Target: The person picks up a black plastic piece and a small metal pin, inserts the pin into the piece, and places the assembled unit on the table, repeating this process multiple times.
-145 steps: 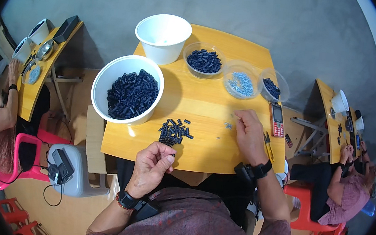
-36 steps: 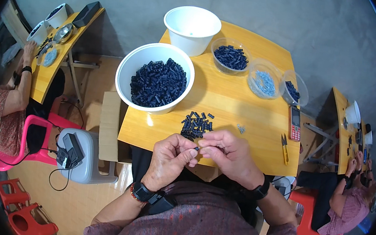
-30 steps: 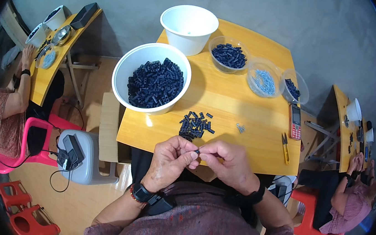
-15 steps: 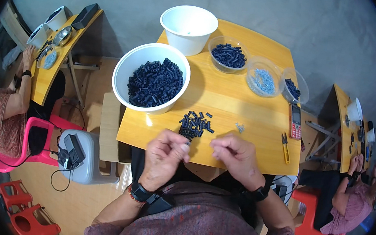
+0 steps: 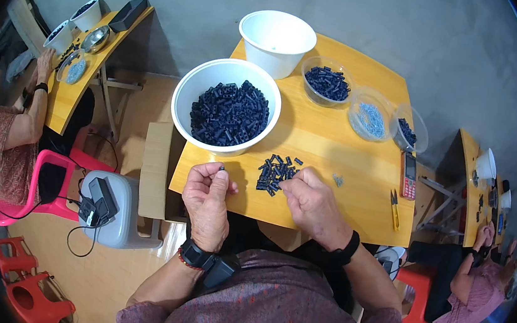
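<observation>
My left hand (image 5: 208,201) is raised at the table's front edge, below the big white bowl. Its thumb and fingers pinch a small black plastic piece (image 5: 222,168), of which only a dark tip shows. My right hand (image 5: 315,209) is at the right side of a loose pile of short black tubular pieces (image 5: 272,173). Thumb and forefinger are pressed together there, and what lies between them is hidden. Right of that hand, a few tiny silvery parts (image 5: 338,180) lie on the yellow wooden table (image 5: 364,207).
A white bowl (image 5: 180,99) full of black pieces stands at left, another white bowl (image 5: 275,50) behind it. Clear tubs hold black pieces (image 5: 327,82), silvery parts (image 5: 371,120) and more black pieces (image 5: 407,133). A phone (image 5: 409,176) and yellow snips (image 5: 395,212) lie right. People work at side tables.
My left hand has moved left, away from the pile, with its fingertips now pointing up. My right hand has come left to the pile. The whole view has shifted slightly.
</observation>
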Action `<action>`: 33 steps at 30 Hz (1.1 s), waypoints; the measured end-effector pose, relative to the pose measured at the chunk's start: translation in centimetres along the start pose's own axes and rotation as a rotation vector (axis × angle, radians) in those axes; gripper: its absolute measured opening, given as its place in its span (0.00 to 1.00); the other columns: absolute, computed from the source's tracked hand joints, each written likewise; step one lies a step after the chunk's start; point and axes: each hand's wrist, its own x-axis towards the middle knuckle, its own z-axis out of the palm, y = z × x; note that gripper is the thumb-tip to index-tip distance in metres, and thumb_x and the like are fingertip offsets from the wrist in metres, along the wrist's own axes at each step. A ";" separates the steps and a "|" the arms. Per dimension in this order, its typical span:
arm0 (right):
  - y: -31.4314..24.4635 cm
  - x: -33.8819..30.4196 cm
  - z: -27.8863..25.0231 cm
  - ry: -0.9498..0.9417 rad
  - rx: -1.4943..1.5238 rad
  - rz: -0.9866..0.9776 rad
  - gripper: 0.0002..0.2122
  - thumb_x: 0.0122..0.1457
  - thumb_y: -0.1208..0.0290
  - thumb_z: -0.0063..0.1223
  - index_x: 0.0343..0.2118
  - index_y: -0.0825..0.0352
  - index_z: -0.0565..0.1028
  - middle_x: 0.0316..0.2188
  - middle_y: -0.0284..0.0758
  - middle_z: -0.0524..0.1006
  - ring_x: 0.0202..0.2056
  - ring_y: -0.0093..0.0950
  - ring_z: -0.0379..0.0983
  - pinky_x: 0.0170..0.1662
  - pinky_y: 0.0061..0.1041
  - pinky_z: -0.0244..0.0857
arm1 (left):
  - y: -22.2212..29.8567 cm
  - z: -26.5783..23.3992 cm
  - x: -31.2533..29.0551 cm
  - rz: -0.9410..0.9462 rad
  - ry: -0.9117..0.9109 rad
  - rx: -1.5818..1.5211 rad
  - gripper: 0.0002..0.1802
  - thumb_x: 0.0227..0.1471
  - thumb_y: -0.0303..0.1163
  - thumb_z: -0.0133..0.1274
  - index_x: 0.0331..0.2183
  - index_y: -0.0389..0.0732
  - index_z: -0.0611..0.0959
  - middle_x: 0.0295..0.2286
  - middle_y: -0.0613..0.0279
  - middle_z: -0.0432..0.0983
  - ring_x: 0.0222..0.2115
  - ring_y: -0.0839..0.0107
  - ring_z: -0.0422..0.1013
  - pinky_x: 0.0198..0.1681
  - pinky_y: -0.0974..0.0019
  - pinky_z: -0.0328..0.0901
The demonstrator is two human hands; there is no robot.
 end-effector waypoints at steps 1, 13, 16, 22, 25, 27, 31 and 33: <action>0.0 0.0 0.0 -0.002 -0.002 -0.001 0.05 0.53 0.83 0.56 0.34 0.73 0.78 0.30 0.43 0.73 0.31 0.39 0.74 0.35 0.31 0.68 | 0.0 0.1 0.0 -0.019 0.000 0.021 0.06 0.59 0.25 0.53 0.40 0.37 0.76 0.31 0.64 0.75 0.26 0.77 0.71 0.32 0.71 0.70; 1.0 -0.4 -0.3 0.007 0.031 0.023 0.05 0.55 0.79 0.55 0.34 0.71 0.79 0.31 0.42 0.74 0.33 0.37 0.74 0.36 0.29 0.68 | 0.2 0.3 -0.1 -0.040 -0.020 0.046 0.06 0.58 0.24 0.53 0.39 0.37 0.76 0.30 0.65 0.75 0.25 0.77 0.70 0.32 0.71 0.70; 0.6 -0.1 -0.6 -0.064 0.007 0.003 0.04 0.56 0.79 0.54 0.32 0.71 0.79 0.30 0.41 0.73 0.33 0.37 0.73 0.35 0.29 0.68 | 0.1 0.2 -0.1 -0.042 -0.028 0.057 0.07 0.58 0.24 0.54 0.40 0.37 0.76 0.30 0.65 0.75 0.26 0.77 0.71 0.32 0.72 0.70; 0.9 0.0 -0.7 -0.086 -0.135 -0.154 0.03 0.56 0.80 0.54 0.33 0.72 0.77 0.28 0.41 0.72 0.32 0.38 0.73 0.35 0.30 0.67 | -0.1 0.4 -0.1 -0.020 -0.053 0.075 0.06 0.58 0.24 0.55 0.39 0.38 0.76 0.31 0.66 0.74 0.26 0.78 0.71 0.32 0.73 0.69; 0.7 -0.1 -0.6 -0.061 -0.095 -0.168 0.04 0.56 0.79 0.55 0.33 0.72 0.76 0.28 0.42 0.72 0.32 0.40 0.72 0.35 0.30 0.67 | 0.0 0.2 -0.2 -0.024 -0.077 0.122 0.06 0.58 0.24 0.55 0.38 0.38 0.76 0.31 0.67 0.74 0.26 0.78 0.71 0.32 0.73 0.70; 1.2 -0.3 -0.2 0.018 0.099 -0.050 0.03 0.58 0.79 0.54 0.34 0.72 0.75 0.29 0.38 0.74 0.31 0.33 0.73 0.35 0.27 0.67 | -0.1 0.2 -0.3 -0.009 -0.095 0.139 0.07 0.58 0.24 0.55 0.39 0.38 0.76 0.31 0.67 0.74 0.26 0.79 0.71 0.32 0.73 0.70; 1.8 -1.0 -1.1 0.096 0.404 0.243 0.02 0.62 0.78 0.52 0.36 0.69 0.75 0.32 0.33 0.76 0.31 0.23 0.73 0.35 0.22 0.67 | 0.4 0.8 -0.5 0.001 -0.157 0.146 0.08 0.57 0.24 0.55 0.40 0.37 0.77 0.30 0.67 0.73 0.25 0.78 0.71 0.32 0.73 0.70; 1.9 -1.0 -2.4 0.208 0.735 0.353 0.06 0.62 0.75 0.54 0.39 0.70 0.74 0.32 0.31 0.77 0.31 0.17 0.73 0.34 0.19 0.68 | 0.9 1.3 -1.0 -0.034 -0.205 0.138 0.07 0.57 0.24 0.56 0.39 0.36 0.77 0.30 0.66 0.74 0.26 0.78 0.71 0.33 0.73 0.70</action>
